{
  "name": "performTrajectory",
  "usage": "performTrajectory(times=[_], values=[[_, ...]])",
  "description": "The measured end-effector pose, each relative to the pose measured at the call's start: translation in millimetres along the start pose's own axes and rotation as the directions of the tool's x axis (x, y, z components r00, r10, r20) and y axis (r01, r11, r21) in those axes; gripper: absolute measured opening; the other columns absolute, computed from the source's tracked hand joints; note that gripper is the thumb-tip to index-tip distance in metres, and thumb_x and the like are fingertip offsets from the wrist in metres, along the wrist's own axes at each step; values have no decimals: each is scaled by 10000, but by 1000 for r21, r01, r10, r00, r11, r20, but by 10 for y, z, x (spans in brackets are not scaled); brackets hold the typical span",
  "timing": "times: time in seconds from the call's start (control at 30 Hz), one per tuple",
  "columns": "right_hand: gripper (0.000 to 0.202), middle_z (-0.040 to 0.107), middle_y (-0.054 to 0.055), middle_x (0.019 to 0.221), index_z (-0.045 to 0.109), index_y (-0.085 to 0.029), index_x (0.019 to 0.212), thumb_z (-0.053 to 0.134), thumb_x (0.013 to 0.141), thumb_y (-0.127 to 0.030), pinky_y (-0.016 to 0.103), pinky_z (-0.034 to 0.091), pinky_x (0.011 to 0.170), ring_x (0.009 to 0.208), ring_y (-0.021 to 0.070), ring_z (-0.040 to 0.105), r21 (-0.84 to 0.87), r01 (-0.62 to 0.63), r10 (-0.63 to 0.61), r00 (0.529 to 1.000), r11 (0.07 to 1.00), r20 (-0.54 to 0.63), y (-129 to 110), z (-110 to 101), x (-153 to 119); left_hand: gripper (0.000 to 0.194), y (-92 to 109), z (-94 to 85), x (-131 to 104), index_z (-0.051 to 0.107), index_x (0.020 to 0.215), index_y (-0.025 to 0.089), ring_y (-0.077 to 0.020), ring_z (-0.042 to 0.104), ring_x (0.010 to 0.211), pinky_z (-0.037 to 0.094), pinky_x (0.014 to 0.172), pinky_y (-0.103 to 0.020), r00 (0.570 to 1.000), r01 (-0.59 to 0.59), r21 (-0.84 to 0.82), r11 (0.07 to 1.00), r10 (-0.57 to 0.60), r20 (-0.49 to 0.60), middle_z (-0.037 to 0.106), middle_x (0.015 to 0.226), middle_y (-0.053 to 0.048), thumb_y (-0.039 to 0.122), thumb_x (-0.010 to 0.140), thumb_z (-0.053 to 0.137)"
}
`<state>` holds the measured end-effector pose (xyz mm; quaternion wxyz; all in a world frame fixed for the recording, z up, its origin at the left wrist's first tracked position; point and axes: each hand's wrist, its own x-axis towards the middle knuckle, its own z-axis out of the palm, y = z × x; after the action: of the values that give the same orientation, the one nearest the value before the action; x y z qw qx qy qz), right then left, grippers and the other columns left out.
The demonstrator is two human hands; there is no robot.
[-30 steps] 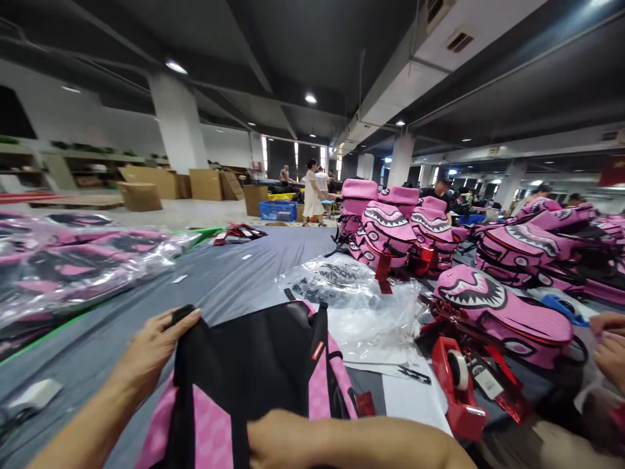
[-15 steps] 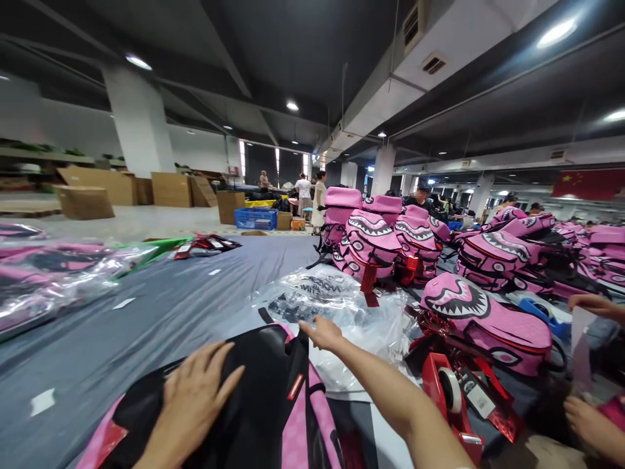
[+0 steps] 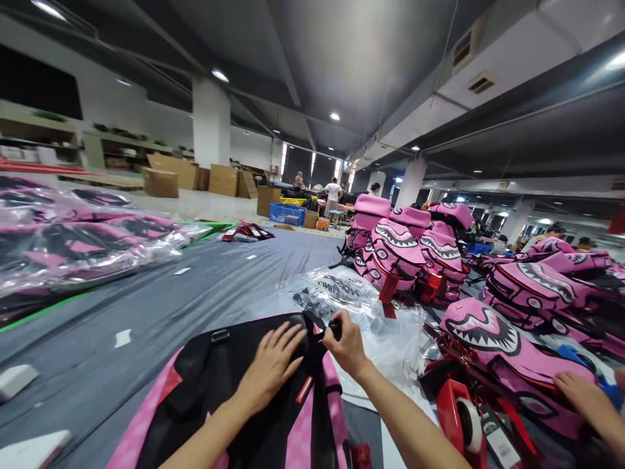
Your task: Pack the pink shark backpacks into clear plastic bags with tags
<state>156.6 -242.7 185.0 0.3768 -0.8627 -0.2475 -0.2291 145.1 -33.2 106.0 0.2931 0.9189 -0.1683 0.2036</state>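
A pink and black backpack (image 3: pixel 229 378) lies in front of me with its black padded side facing up. My left hand (image 3: pixel 271 365) rests flat on that black panel, fingers stretched out. At the bag's far right corner, my right hand (image 3: pixel 347 344) is closed in a pinch on a black strap (image 3: pixel 334 327); its exact end is hidden by the fingers. Just beyond the bag lies a clear printed plastic bag (image 3: pixel 336 293). A red label shows on the shoulder strap (image 3: pixel 305 389).
Pink shark-mouth backpacks (image 3: pixel 398 251) are piled at the back right. A red tape dispenser (image 3: pixel 454 417) stands on the right among red tags. Another person's hand (image 3: pixel 581 394) touches a backpack (image 3: pixel 488 339). Plastic-wrapped bags (image 3: pixel 88 247) lie at left.
The view has turned left. My left hand has slid toward the bag's upper right, and my right hand has drawn in to the corner, bending its fingers around the strap.
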Motion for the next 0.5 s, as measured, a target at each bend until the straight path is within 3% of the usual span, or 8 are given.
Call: performTrajectory(times=[0.1, 0.17, 0.27, 0.33, 0.43, 0.5], values=[[150, 585, -22, 686, 521, -220, 920, 519, 813, -325, 255, 451, 622, 624, 168, 596, 34, -70, 72, 995, 997, -74, -8, 26, 25, 446, 195, 83, 258, 677, 1290, 246, -277, 558, 1319, 397, 1165, -491, 995, -82, -266, 960, 94, 33, 664, 1366, -108, 253, 882, 497], [214, 625, -5, 733, 536, -222, 958, 582, 807, -367, 264, 454, 642, 673, 190, 631, -63, -131, 127, 990, 989, -61, -31, 62, 81, 354, 256, 154, 352, 745, 1128, 231, -264, 663, 1116, 515, 1024, -412, 995, -84, -325, 942, 96, 23, 731, 1178, -115, 283, 869, 509], [278, 644, 1, 727, 556, -230, 1002, 640, 808, -410, 265, 438, 620, 668, 212, 654, -252, -211, 208, 977, 945, -35, -61, 144, 118, 293, 224, 276, 359, 774, 970, 237, -260, 684, 999, 547, 939, -378, 997, -74, -405, 911, 72, -21, 744, 1052, -110, 335, 868, 517], [199, 643, 2, 704, 567, -230, 969, 605, 825, -362, 257, 436, 610, 643, 203, 658, -278, -144, 151, 989, 950, 4, -79, 207, 64, 276, 142, 355, 317, 777, 874, 231, -276, 684, 977, 552, 922, -394, 998, -47, -444, 895, 24, -58, 747, 1005, -115, 342, 845, 526], [153, 628, -4, 677, 568, -230, 932, 558, 793, -292, 243, 447, 587, 581, 173, 637, -168, 64, -55, 997, 984, 56, -157, 249, -159, 231, 21, 447, 272, 756, 724, 227, -285, 691, 907, 570, 859, -396, 996, -16, -495, 869, -31, -87, 740, 892, -109, 311, 774, 547], [154, 596, -17, 646, 557, -237, 922, 552, 776, -286, 242, 454, 561, 529, 159, 601, -95, 163, -161, 986, 982, 28, -268, 199, -354, 230, -15, 489, 287, 771, 747, 229, -279, 701, 899, 576, 845, -383, 995, -8, -525, 851, -48, -93, 746, 892, -101, 303, 764, 553]])
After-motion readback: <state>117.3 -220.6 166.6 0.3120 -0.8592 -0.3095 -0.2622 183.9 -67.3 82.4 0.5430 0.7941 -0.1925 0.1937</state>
